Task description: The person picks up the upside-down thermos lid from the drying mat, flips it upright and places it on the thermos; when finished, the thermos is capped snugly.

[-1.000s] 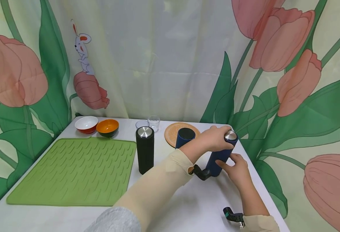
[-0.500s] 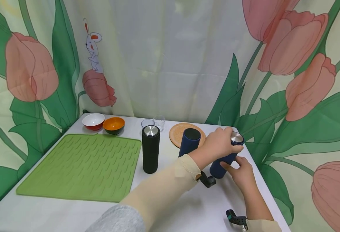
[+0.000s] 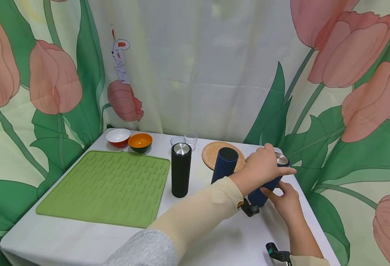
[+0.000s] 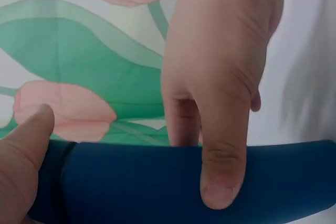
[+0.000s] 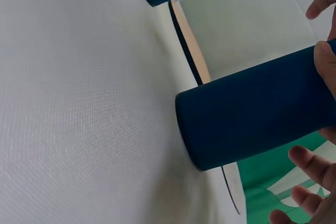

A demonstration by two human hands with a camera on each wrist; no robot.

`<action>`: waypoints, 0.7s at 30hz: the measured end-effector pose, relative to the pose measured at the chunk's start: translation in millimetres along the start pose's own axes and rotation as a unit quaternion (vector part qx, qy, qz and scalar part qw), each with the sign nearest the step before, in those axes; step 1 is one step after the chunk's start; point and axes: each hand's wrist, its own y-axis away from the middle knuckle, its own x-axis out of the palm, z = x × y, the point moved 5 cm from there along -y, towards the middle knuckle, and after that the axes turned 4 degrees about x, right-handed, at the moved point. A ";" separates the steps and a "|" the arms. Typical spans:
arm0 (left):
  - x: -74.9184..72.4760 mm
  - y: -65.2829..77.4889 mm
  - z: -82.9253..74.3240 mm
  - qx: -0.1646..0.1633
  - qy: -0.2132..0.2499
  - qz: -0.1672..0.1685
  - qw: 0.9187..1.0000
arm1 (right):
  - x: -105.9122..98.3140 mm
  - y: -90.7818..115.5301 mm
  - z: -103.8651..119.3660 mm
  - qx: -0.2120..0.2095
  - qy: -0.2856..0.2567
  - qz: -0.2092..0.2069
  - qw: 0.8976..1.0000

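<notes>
A dark blue thermos flask [image 3: 259, 195] with a silver-topped lid [image 3: 282, 159] stands at the table's right side, its base on the cloth in the right wrist view. My left hand [image 3: 263, 165] reaches across and grips the flask at its lid end, one digit stretched past the lid's near side. Lower down, my right hand [image 3: 286, 203] holds the flask's body. In the left wrist view, the right thumb [image 4: 223, 177] lies across the blue flask [image 4: 131, 182], and part of the left hand [image 4: 18, 177] is at the lid end.
Left of the hands stand a second blue flask [image 3: 224, 166] with a dark top and a black flask [image 3: 181, 171]. Behind are a round cork-coloured board [image 3: 211, 155], two clear glasses [image 3: 191, 139], a white-and-red bowl [image 3: 118, 138] and an orange bowl [image 3: 140, 143]. A green mat [image 3: 105, 188] lies left.
The head view has swung left, so everything sits further right in it. My left hand has turned at the lid, and its front digit now points further right. The right hand keeps its hold.
</notes>
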 end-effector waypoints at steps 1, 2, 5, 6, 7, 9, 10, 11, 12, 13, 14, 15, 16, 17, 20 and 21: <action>0.0 -0.7 1.3 -0.002 0.000 -0.005 1.000 | 0.4 -0.7 0.3 0.000 0.000 -0.001 1.000; 0.0 -1.5 2.8 -0.001 0.007 -0.006 1.000 | 0.8 -1.4 0.5 0.002 0.001 -0.002 1.000; -1.8 -5.6 6.6 0.026 0.026 0.012 0.999 | 0.2 -2.5 2.1 0.006 0.004 -0.004 1.000; -3.2 -7.3 7.6 0.042 0.031 0.027 0.998 | -0.3 -2.6 2.7 0.006 0.007 -0.005 1.000; -5.1 -9.1 8.6 0.059 0.037 0.047 0.996 | -0.9 -3.0 3.3 0.006 0.010 -0.005 1.000; -9.2 -12.4 10.2 0.087 0.056 0.100 0.990 | -2.0 -3.8 4.4 0.006 0.015 -0.002 1.000; -10.9 -13.9 10.8 0.095 0.067 0.125 0.985 | -2.3 -4.1 4.7 0.005 0.016 0.000 1.000; -12.3 -15.1 11.3 0.100 0.081 0.148 0.981 | -2.8 -4.5 4.7 0.006 0.019 0.004 1.000; -13.6 -15.5 11.5 0.101 0.095 0.165 0.976 | -3.2 -5.0 4.2 0.006 0.022 0.006 1.000; -13.9 -15.5 11.5 0.096 0.108 0.175 0.974 | -3.2 -5.3 3.3 0.007 0.023 0.009 1.000; -13.3 -14.8 10.8 0.087 0.111 0.175 0.974 | -3.2 -5.3 2.5 0.010 0.023 0.012 1.000; -12.1 -13.4 9.9 0.075 0.108 0.164 0.978 | -2.9 -4.9 1.6 0.012 0.023 0.013 1.000; -10.2 -11.6 8.5 0.062 0.105 0.148 0.982 | -2.4 -4.5 0.8 0.013 0.022 0.014 1.000; -8.5 -9.2 7.0 0.048 0.093 0.127 0.986 | -2.0 -4.0 0.2 0.013 0.021 0.014 1.000; -2.4 -2.5 1.4 0.004 0.021 0.061 0.998 | -0.8 -3.0 0.4 0.007 0.013 0.006 1.000; -1.3 -1.2 -0.1 -0.006 0.000 0.042 0.999 | -0.7 -3.0 1.1 0.004 0.012 0.002 1.000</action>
